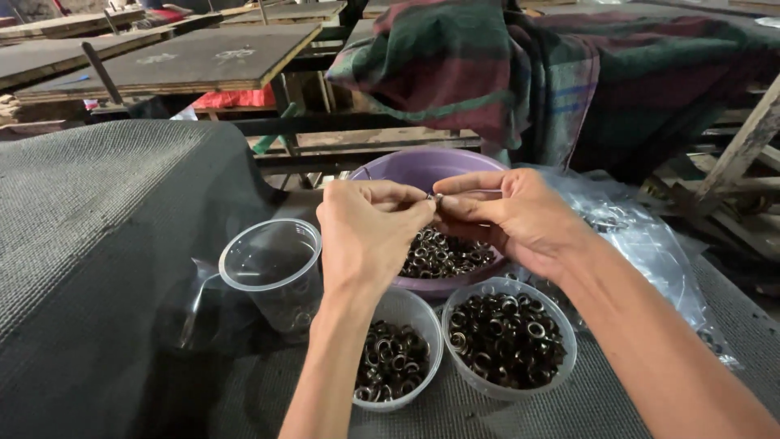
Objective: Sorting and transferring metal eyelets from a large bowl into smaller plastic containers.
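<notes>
While a small metal ring [435, 197] is pinched between the fingertips of both hands above the purple basin [406, 162], the grip is shared: the left hand [370, 228] is closed on the ring from nine o'clock and the right hand [508, 215] from three o'clock, thumbs and forefingers meeting at the piece. The ring is held at the very tips, so little of it is covered, and whether it is one piece or two pressed together cannot be told.

A slip is judged the likeliest trouble. The ring is tiny and smooth, and if the pinch is eased on one side before the other is firm, it could be dropped into the loose rings in the basin [443, 254] directly beneath, where it would be lost among look-alikes. A drop toward six o'clock could instead be caught by the right clear cup of rings [508, 337] or the left clear cup of rings [392, 358], mixing the lots if they are sorted. The empty clear cup [272, 268], at eight o'clock from the hands, stands close to the left forearm and could be tipped by a careless sweep. Crumpled plastic bags [642, 244] lie at four o'clock on the dark mesh surface [97, 244].
</notes>
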